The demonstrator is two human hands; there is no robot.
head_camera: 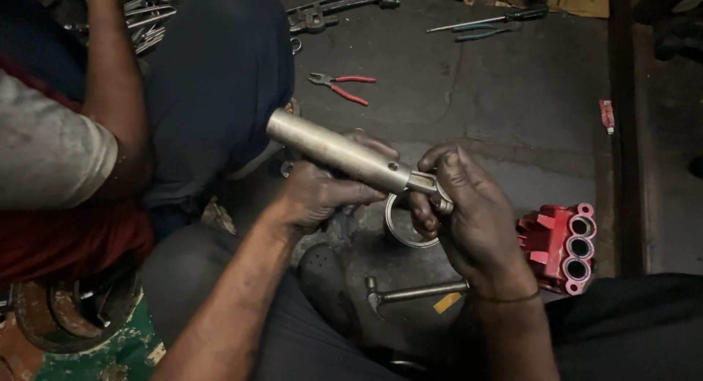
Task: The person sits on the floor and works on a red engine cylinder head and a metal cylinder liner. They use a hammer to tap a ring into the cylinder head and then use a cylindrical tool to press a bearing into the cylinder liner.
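My left hand grips a thick grey metal cylinder from below, near its middle. The cylinder slants up to the left and ends in a narrower metal fitting at its lower right. My right hand is closed around that fitting end, fingers curled over it. A thin metal ring shows just beneath the fitting, between my two hands; whether a finger holds it I cannot tell.
Another person in dark trousers sits at the left, an arm reaching up. A red cast part with three round ports lies at my right. A hammer lies below. Red-handled pliers, screwdrivers and wrenches lie on the dark floor.
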